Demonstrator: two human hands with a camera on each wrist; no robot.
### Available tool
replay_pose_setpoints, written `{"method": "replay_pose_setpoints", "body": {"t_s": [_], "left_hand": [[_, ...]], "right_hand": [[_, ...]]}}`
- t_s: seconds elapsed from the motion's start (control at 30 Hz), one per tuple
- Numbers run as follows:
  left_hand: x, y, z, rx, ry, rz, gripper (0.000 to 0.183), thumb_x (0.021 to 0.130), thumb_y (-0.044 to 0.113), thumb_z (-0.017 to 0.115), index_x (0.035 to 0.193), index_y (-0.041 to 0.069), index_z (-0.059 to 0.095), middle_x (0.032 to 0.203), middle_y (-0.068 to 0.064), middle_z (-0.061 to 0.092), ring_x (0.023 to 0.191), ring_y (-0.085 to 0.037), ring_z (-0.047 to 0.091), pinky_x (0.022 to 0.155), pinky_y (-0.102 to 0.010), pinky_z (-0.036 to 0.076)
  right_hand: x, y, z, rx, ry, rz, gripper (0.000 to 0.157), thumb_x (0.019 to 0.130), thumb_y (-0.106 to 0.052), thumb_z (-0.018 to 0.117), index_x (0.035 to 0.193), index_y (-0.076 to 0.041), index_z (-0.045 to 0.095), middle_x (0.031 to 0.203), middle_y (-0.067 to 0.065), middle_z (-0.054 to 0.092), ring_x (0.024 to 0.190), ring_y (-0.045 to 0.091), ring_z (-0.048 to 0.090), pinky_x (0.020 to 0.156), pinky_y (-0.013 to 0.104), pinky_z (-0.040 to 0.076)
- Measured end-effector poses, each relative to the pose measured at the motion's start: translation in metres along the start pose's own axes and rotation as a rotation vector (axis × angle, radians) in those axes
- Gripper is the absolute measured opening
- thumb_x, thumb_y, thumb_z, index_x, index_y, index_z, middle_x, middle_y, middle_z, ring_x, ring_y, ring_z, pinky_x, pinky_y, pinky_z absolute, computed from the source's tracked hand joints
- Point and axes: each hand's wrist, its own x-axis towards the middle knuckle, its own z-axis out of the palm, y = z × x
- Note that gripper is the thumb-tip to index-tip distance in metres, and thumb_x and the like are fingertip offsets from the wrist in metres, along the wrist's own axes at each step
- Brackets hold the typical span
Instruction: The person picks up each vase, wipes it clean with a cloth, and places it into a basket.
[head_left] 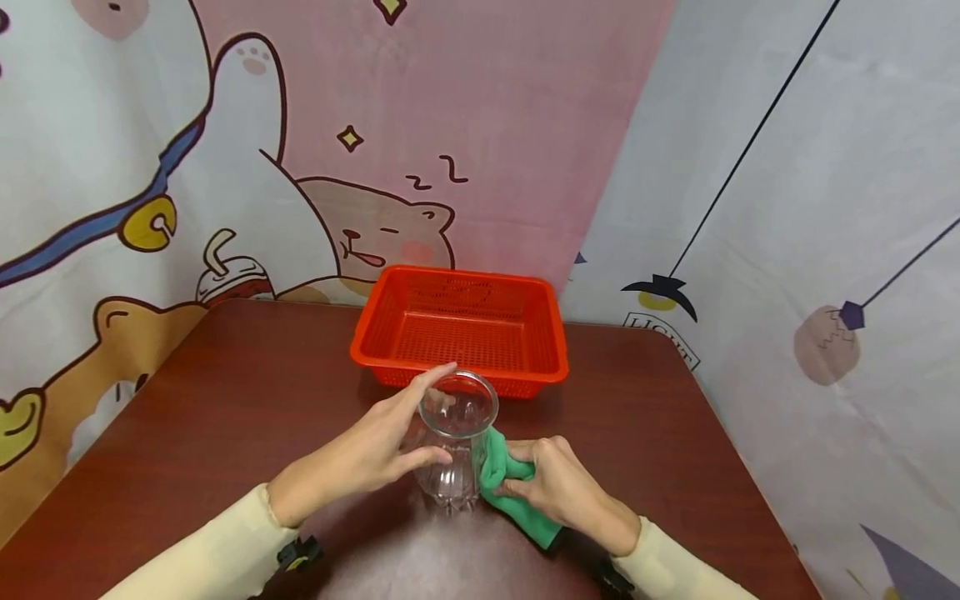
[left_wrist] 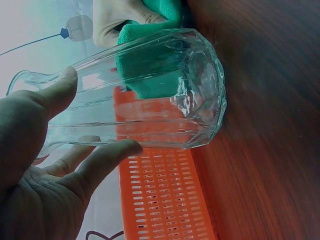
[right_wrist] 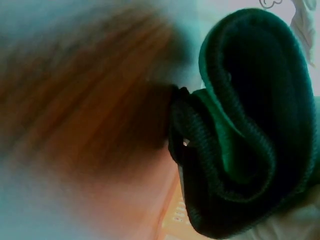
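Observation:
A clear glass vase (head_left: 448, 481) with a flared rim and faceted base is upright near the middle of the table. My left hand (head_left: 367, 450) holds it from the left, thumb on the near side and fingers round the far side, as the left wrist view of the vase (left_wrist: 150, 112) shows. Whether its base touches the table I cannot tell. In my right hand (head_left: 558, 483) is a folded green cloth (head_left: 534, 518), gripped against the vase's right side. Folds of the dark-edged cloth (right_wrist: 287, 125) fill much of the right wrist view and hide most of that hand.
An orange-red plastic basket (head_left: 457, 373) with slotted walls stands on the brown table (head_left: 300, 367) just behind the vase. Cartoon-printed cloth walls (head_left: 517, 125) rise behind the table and along its sides.

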Motion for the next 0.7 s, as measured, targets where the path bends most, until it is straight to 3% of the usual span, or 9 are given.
{"method": "replay_pose_setpoints", "body": {"t_s": [0.17,0.47,0.7], "left_hand": [[-0.0021,0.0011,0.0005,0.008,0.001,-0.011,0.112,0.083,0.032,0.089,0.166,0.029,0.013,0.123,0.012,0.06,0.092,-0.018,0.059,0.077,-0.032,0.049],[-0.0001,0.0012,0.0,0.014,0.006,0.007,0.112,0.083,0.032,0.088,0.166,0.028,0.013,0.125,0.012,0.061,0.1,-0.013,0.058,0.08,-0.038,0.051],[-0.0013,0.0033,-0.0011,0.015,0.009,0.001,0.11,0.084,0.033,0.087,0.166,0.029,0.014,0.121,0.013,0.06,0.088,-0.016,0.057,0.075,-0.03,0.048]], "right_hand": [[-0.001,-0.0012,0.0004,0.002,-0.008,0.0,0.038,0.079,-0.037,0.091,0.112,-0.047,0.075,0.117,-0.031,0.067,0.107,-0.004,0.066,0.09,0.024,0.055],[-0.0003,-0.0021,-0.0017,0.003,-0.007,0.008,0.036,0.079,-0.038,0.091,0.109,-0.05,0.074,0.114,-0.033,0.067,0.104,-0.004,0.067,0.086,0.024,0.055],[-0.002,-0.0043,-0.0015,0.039,0.025,-0.005,0.03,0.079,-0.042,0.09,0.103,-0.05,0.074,0.107,-0.034,0.069,0.085,-0.006,0.064,0.077,0.02,0.054]]}}
